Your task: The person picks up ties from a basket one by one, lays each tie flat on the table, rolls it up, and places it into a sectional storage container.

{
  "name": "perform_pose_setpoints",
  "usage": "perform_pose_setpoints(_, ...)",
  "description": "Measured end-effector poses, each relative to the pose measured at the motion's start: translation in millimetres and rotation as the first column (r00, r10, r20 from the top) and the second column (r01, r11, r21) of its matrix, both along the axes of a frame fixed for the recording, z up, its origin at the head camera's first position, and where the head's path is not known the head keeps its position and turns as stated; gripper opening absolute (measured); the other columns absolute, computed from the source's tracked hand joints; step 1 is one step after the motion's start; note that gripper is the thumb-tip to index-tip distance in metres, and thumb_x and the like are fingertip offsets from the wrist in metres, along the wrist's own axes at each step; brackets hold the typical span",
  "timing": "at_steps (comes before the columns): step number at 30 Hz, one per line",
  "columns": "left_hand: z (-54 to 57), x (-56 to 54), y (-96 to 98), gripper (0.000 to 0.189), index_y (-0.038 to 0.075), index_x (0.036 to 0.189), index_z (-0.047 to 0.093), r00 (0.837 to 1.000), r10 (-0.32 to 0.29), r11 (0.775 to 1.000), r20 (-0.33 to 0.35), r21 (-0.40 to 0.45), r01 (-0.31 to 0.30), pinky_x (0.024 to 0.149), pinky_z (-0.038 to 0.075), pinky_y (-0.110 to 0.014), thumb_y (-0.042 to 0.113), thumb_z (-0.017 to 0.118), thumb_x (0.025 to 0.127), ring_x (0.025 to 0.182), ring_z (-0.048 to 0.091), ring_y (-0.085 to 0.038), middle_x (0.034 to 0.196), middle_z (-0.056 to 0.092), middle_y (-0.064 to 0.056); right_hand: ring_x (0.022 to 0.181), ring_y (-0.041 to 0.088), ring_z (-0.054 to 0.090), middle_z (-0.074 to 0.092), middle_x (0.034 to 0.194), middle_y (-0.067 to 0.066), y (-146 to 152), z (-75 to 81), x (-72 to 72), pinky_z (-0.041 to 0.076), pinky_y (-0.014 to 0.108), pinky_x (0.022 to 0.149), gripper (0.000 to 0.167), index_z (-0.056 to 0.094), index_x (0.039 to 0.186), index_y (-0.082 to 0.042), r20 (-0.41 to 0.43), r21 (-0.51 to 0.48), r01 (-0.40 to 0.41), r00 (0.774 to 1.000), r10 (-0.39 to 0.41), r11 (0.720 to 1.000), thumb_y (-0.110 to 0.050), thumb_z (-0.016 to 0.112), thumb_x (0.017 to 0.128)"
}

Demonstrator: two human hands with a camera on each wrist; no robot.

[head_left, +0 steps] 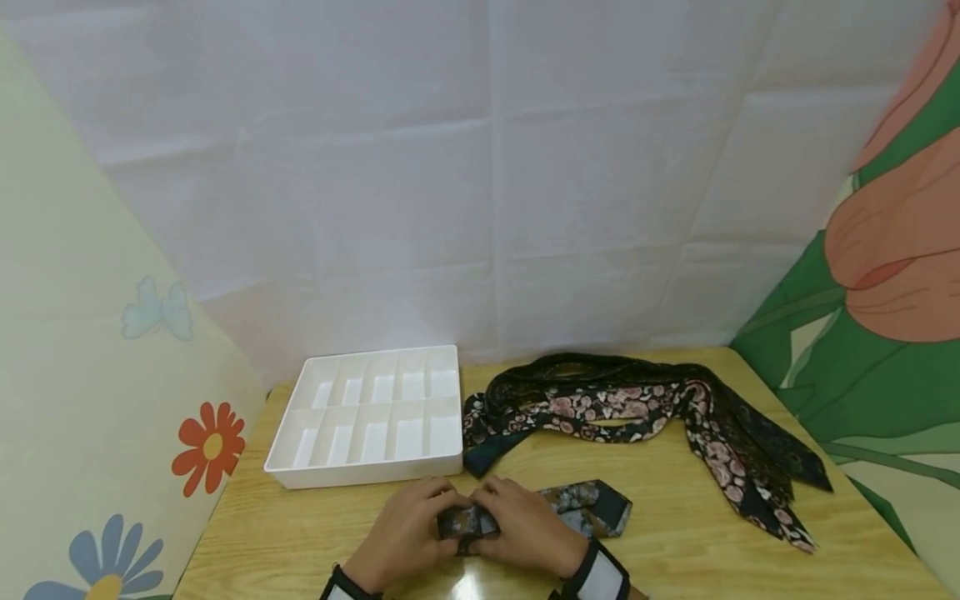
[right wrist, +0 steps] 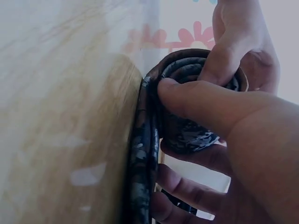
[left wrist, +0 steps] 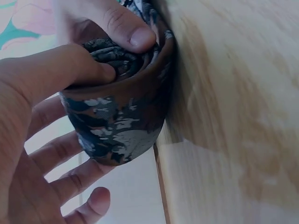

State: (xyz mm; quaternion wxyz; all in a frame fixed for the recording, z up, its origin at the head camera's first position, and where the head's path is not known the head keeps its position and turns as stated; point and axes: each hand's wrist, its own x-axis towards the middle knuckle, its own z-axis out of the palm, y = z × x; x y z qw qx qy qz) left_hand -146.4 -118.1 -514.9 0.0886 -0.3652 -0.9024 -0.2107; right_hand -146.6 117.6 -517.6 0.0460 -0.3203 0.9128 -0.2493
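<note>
Both hands hold a dark floral necktie (left wrist: 121, 123) that is partly rolled into a coil near the table's front edge. My left hand (head_left: 408, 525) grips the coil from the left, its thumb pressed into the layers in the left wrist view. From the other side my right hand (head_left: 528, 527) grips the same coil, thumb at its upper layers and fingers beneath. The tie's flat tail (head_left: 592, 507) runs out to the right past the right hand, ending in a pointed dark tip. In the right wrist view the unrolled strip (right wrist: 140, 163) lies along the tabletop.
A white tray (head_left: 363, 479) with several compartments stands behind the left hand. To its right lies a heap of dark neckties (head_left: 600, 404), some with pink flowers, their ends trailing toward the right. The wooden table (head_left: 690, 550) meets a white sheet (head_left: 600, 208) at the back.
</note>
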Motion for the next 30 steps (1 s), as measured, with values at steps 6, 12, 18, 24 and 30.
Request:
perform_pose_setpoints(6, -1.6, -0.1, 5.5, 0.044, 0.025, 0.113, 0.078, 0.998, -0.009, 1.000, -0.064, -0.006, 0.009, 0.087, 0.057, -0.031, 0.033, 0.095, 0.073, 0.101, 0.065, -0.008, 0.110, 0.070, 0.011, 0.099, 0.004, 0.062, 0.065, 0.117, -0.006, -0.1, 2.1, -1.1, 0.053, 0.027, 0.075, 0.050, 0.067, 0.125, -0.024, 0.007, -0.021, 0.022, 1.000, -0.022, 1.000, -0.052, 0.085, 0.087)
perform_pose_setpoints(12, -5.2, -0.6, 8.5, 0.051, 0.026, 0.117, 0.074, 0.997, -0.017, 1.000, -0.073, -0.011, 0.017, 0.088, 0.057, -0.030, 0.034, 0.095, 0.071, 0.101, 0.064, -0.007, 0.110, 0.069, 0.011, 0.092, 0.000, 0.058, 0.062, 0.110, -0.010, 1.0, 3.1, -3.1, 0.051, 0.024, 0.072, 0.048, 0.067, 0.118, -0.025, 0.017, 0.005, 0.029, 0.999, -0.029, 1.000, -0.048, 0.090, 0.083)
perform_pose_setpoints(18, -5.4, -0.8, 10.0, 0.050, 0.027, 0.118, 0.075, 0.999, -0.017, 1.000, -0.034, -0.007, 0.017, 0.089, 0.056, -0.030, 0.032, 0.094, 0.071, 0.102, 0.061, -0.006, 0.109, 0.067, 0.012, 0.098, 0.002, 0.061, 0.062, 0.113, -0.011, 0.6, 8.9, -2.0, 0.054, 0.027, 0.077, 0.048, 0.065, 0.119, -0.026, 0.043, 0.020, 0.032, 0.999, -0.033, 0.999, -0.044, 0.090, 0.083)
perform_pose_setpoints(24, -4.9, 1.8, 11.3, 0.049, 0.028, 0.118, 0.074, 1.000, -0.018, 1.000, 0.012, -0.014, 0.018, 0.090, 0.055, -0.031, 0.031, 0.092, 0.072, 0.102, 0.060, -0.006, 0.110, 0.066, 0.012, 0.102, 0.005, 0.063, 0.063, 0.116, -0.009, 1.5, 9.4, -1.4, 0.056, 0.030, 0.081, 0.051, 0.066, 0.121, -0.025, 0.031, 0.027, 0.028, 0.999, -0.029, 0.999, -0.045, 0.091, 0.082)
perform_pose_setpoints(30, -4.5, 1.0, 9.4, 0.053, 0.028, 0.122, 0.074, 1.000, -0.025, 0.999, -0.003, -0.025, 0.025, 0.089, 0.055, -0.030, 0.033, 0.092, 0.072, 0.104, 0.059, -0.007, 0.112, 0.065, 0.012, 0.101, 0.005, 0.061, 0.062, 0.115, -0.009, 2.2, 11.0, -2.8, 0.055, 0.029, 0.079, 0.048, 0.065, 0.121, -0.025, 0.063, 0.038, 0.022, 0.998, -0.024, 0.999, -0.038, 0.090, 0.082)
